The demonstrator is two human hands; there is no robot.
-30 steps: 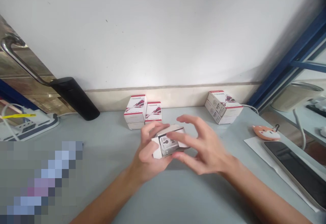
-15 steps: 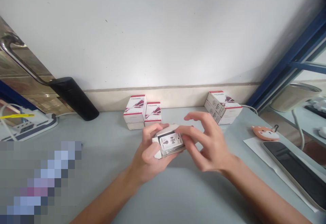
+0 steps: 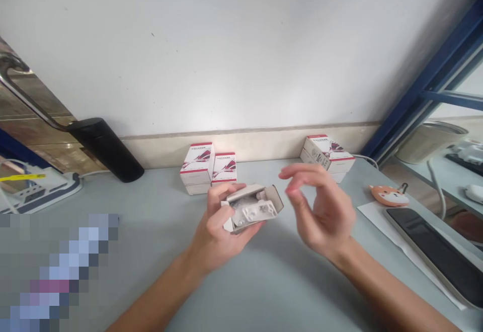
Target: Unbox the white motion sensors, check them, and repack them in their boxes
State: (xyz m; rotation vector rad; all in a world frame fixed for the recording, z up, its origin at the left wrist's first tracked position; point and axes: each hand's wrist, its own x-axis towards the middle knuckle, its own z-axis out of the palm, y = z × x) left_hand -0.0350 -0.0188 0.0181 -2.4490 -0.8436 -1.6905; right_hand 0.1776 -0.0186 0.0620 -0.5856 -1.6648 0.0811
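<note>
My left hand (image 3: pixel 215 226) holds a small open white cardboard box (image 3: pixel 252 210) from below, with its fingers curled around the near end. Inside the box lies a white plastic part in a clear tray (image 3: pixel 254 213), seen only in part. My right hand (image 3: pixel 322 206) hangs in the air just right of the box, slightly blurred, its fingers curved and touching nothing. Behind the hands, white boxes with red print stand on the grey table (image 3: pixel 287 281): one pair (image 3: pixel 196 168) to the left and one box (image 3: pixel 327 157) to the right.
A black cylindrical grip (image 3: pixel 105 148) on a metal handle lies at the back left, near a white power strip (image 3: pixel 41 191). On the right are a fox-shaped pad (image 3: pixel 388 195) and a dark-screened tablet (image 3: pixel 433 251) on white paper. A pixelated patch covers the lower left.
My right hand has lifted off the box and moved right. The box's open end now shows at its right side, and the box sits tilted in my left hand.
</note>
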